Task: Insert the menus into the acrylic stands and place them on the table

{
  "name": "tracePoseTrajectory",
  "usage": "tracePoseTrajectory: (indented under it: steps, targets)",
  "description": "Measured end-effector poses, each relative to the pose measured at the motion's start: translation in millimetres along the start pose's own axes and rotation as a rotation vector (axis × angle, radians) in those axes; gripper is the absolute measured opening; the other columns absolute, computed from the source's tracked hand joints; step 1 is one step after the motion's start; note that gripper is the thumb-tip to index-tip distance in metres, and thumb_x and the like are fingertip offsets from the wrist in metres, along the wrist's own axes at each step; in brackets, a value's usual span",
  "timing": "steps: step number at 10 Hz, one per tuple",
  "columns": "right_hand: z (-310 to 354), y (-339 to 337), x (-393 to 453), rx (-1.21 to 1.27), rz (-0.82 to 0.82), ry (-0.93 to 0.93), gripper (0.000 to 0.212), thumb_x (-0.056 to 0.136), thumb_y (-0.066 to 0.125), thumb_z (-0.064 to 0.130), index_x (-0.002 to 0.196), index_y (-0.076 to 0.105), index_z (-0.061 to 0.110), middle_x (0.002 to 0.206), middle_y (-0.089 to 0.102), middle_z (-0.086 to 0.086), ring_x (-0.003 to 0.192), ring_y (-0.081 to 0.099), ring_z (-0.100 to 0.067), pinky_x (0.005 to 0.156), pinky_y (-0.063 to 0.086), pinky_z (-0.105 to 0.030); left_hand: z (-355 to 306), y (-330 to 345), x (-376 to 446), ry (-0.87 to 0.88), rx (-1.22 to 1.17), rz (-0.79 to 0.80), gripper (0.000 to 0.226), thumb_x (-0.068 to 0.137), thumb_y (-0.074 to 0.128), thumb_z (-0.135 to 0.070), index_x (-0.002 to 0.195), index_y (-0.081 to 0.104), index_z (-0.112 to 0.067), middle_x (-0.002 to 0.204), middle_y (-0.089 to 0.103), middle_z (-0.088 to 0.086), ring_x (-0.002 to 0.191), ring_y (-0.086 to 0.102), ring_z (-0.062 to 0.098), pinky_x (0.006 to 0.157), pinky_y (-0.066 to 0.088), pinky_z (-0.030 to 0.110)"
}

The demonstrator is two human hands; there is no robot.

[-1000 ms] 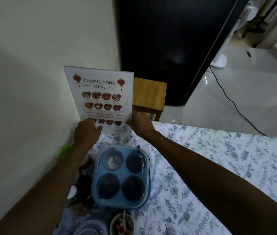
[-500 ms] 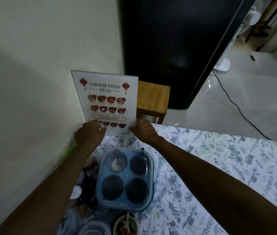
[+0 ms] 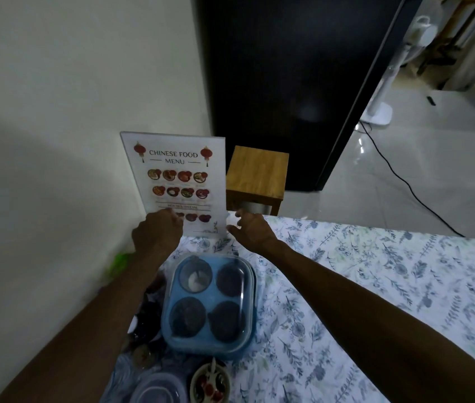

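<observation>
Head view: near edge of the floral-cloth worktop [image 3: 375, 286] holds a blue four-well container [image 3: 210, 303] and small bowls; beyond it, left hand [image 3: 156, 234] has fingers on the lower left of the menu stand [image 3: 176, 181], upright at the far corner by the wall, while right hand [image 3: 252, 231] is loosely spread just beside its base, not gripping. To finish well, I'd square the base flat on the cloth, then ease off. Behind: wooden stool [image 3: 256, 173], dark cabinet [image 3: 288, 82], tiled floor with cable.

The menu stand [image 3: 176, 181] stands at the table's [image 3: 375, 286] far left corner, behind the tray [image 3: 210, 303]; a stool [image 3: 258, 173] sits beyond.
</observation>
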State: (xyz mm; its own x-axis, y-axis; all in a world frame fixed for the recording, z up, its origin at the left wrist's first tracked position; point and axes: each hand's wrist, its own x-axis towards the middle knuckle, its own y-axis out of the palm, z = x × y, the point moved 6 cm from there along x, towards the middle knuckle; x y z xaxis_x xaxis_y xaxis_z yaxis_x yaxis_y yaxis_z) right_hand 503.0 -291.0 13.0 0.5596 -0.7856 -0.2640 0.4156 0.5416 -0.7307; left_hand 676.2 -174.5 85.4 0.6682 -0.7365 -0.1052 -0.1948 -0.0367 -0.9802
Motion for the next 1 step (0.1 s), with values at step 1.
tracePoseTrajectory:
  steps: [1]
  targets:
    - [-10.5, -20.0, -20.7, 0.004, -0.048, -0.015, 0.049, 0.093, 0.062, 0.039, 0.131, 0.052, 0.009, 0.124, 0.066, -0.016, 0.114, 0.063, -0.032, 0.093, 0.053, -0.042, -14.5, -17.3, -17.5, -0.003, 0.002, -0.016, 0.036, 0.101, 0.044, -0.038, 0.108, 0.068, -0.013, 0.106, 0.069, 0.015, 0.096, 0.067, 0.037, 0.076, 0.047, 0.039]
